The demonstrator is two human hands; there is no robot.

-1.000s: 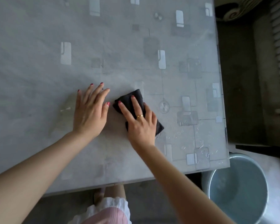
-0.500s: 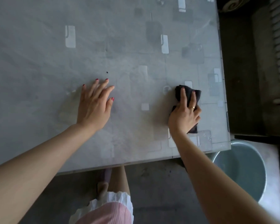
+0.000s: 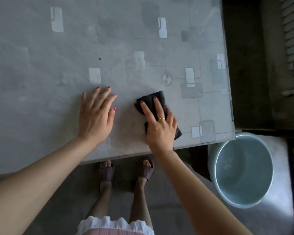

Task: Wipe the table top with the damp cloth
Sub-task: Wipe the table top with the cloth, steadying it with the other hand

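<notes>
A folded black cloth [image 3: 157,98] lies flat on the grey patterned table top [image 3: 41,73], near the table's front right corner. My right hand [image 3: 159,126] presses down on the cloth with fingers spread, covering its middle and rear part. My left hand [image 3: 96,116] rests flat on the bare table a little to the left of the cloth, fingers apart, holding nothing. A small dark speck [image 3: 100,59] sits on the table beyond my left hand.
A pale blue bucket [image 3: 215,153] holding water stands on the floor just past the table's front right corner. A radiator [image 3: 292,28] runs along the wall at far right. The table's front edge is close to my sandalled feet [image 3: 126,168].
My right hand slid the cloth out to the right edge, then back left toward the centre. The left hand stayed planted; the view tilted down.
</notes>
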